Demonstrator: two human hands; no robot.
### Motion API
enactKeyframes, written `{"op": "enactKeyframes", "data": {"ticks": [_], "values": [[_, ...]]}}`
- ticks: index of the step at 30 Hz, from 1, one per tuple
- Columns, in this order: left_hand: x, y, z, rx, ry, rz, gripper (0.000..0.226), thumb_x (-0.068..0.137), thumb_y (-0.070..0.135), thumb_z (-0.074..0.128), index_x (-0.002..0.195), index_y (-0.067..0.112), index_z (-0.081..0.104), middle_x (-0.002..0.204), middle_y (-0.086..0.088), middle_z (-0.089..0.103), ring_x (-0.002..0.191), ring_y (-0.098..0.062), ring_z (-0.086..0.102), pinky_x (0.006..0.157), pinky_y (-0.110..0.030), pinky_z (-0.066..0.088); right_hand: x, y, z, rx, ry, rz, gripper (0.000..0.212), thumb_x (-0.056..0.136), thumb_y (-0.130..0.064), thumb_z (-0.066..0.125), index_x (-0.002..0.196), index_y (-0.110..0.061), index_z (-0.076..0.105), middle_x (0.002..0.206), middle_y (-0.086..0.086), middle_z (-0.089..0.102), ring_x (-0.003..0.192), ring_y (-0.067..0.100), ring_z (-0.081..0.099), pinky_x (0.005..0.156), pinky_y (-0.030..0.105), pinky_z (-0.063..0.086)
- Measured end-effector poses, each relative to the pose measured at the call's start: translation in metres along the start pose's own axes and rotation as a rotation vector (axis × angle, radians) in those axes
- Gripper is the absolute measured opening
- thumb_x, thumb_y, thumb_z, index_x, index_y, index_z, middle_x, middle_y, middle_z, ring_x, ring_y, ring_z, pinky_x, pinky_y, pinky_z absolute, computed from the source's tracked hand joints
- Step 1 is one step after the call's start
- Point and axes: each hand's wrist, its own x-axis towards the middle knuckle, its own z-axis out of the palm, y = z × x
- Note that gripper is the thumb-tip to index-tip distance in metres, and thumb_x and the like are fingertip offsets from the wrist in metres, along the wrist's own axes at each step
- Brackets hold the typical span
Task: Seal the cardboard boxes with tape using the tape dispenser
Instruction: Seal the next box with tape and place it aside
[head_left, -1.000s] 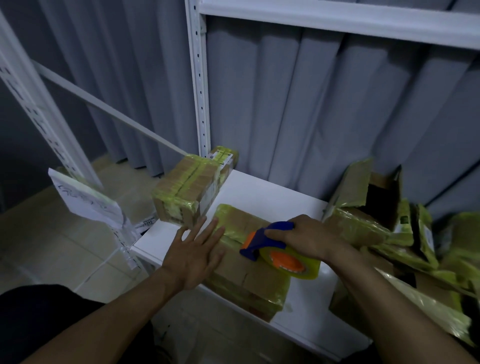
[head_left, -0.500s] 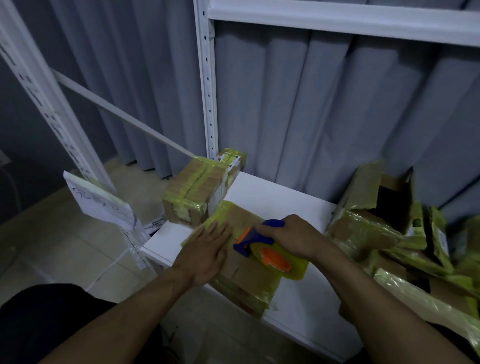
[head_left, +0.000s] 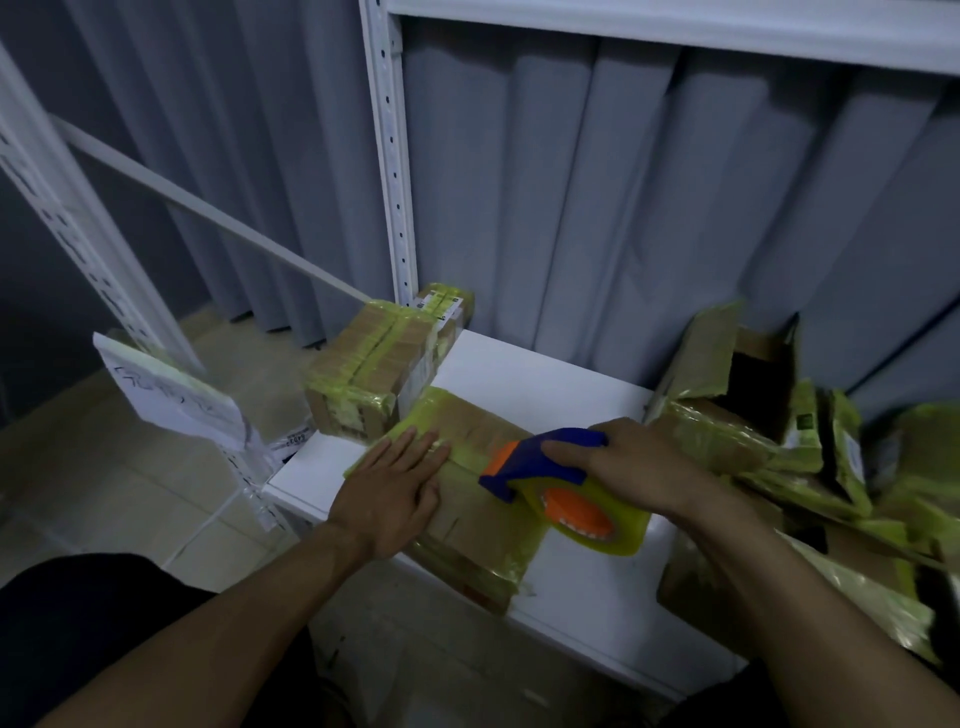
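Left hand (head_left: 392, 493), fingers straight and together, presses flat on the brown cardboard box banded with yellow-green tape (head_left: 467, 525), which lies on the white shelf board (head_left: 545, 379). The blue-and-orange plastic tape dispenser with yellow roll (head_left: 524, 465) rests on the box's right half, gripped by the right hand (head_left: 644, 467). Opened taped cartons (head_left: 727, 431) are piled at far right.

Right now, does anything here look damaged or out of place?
Yes. At the right, an open box lies tilted with ragged flaps amid crumpled taped cardboard. The taped box at the back left juts past the shelf edge.
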Motion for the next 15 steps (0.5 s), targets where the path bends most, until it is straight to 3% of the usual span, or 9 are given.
{"op": "enactKeyframes", "data": {"ticks": [4, 8, 11, 15], "values": [[0.0, 0.002, 0.001, 0.024, 0.005, 0.011, 0.058, 0.101, 0.048, 0.014, 0.158, 0.034, 0.015, 0.165, 0.011, 0.009, 0.153, -0.013, 0.001, 0.124, -0.035, 0.007, -0.009, 0.01, 0.005, -0.049, -0.022, 0.011, 0.051, 0.091, -0.061, 0.064, 0.081, -0.011, 0.068, 0.067, -0.001, 0.063, 0.056, 0.008, 0.055, 0.056, 0.023, 0.039], [0.0, 0.001, 0.005, 0.043, 0.026, 0.019, 0.057, 0.103, 0.047, 0.013, 0.158, 0.034, 0.014, 0.165, 0.008, 0.013, 0.153, -0.016, 0.005, 0.123, -0.036, 0.008, 0.0, 0.012, 0.015, -0.004, -0.034, 0.04, 0.048, 0.089, -0.059, 0.068, 0.078, -0.013, 0.064, 0.064, 0.001, 0.059, 0.056, 0.013, 0.054, 0.059, 0.029, 0.039], [-0.001, 0.011, -0.001, 0.018, 0.041, 0.006, 0.056, 0.103, 0.039, 0.015, 0.158, 0.033, 0.005, 0.164, 0.005, 0.009, 0.152, -0.02, 0.004, 0.122, -0.036, 0.006, 0.005, 0.012, 0.016, 0.01, -0.034, 0.054, 0.049, 0.089, -0.059, 0.068, 0.082, -0.01, 0.066, 0.068, 0.005, 0.06, 0.058, 0.015, 0.054, 0.059, 0.03, 0.04], [-0.004, 0.043, -0.006, -0.106, 0.03, 0.029, 0.055, 0.104, 0.041, 0.016, 0.158, 0.03, 0.015, 0.163, 0.01, 0.009, 0.152, -0.015, 0.002, 0.12, -0.034, -0.001, 0.01, 0.008, 0.021, 0.012, -0.028, 0.059, 0.055, 0.088, -0.063, 0.066, 0.087, -0.008, 0.069, 0.082, 0.01, 0.071, 0.069, 0.023, 0.066, 0.062, 0.031, 0.044]]}}
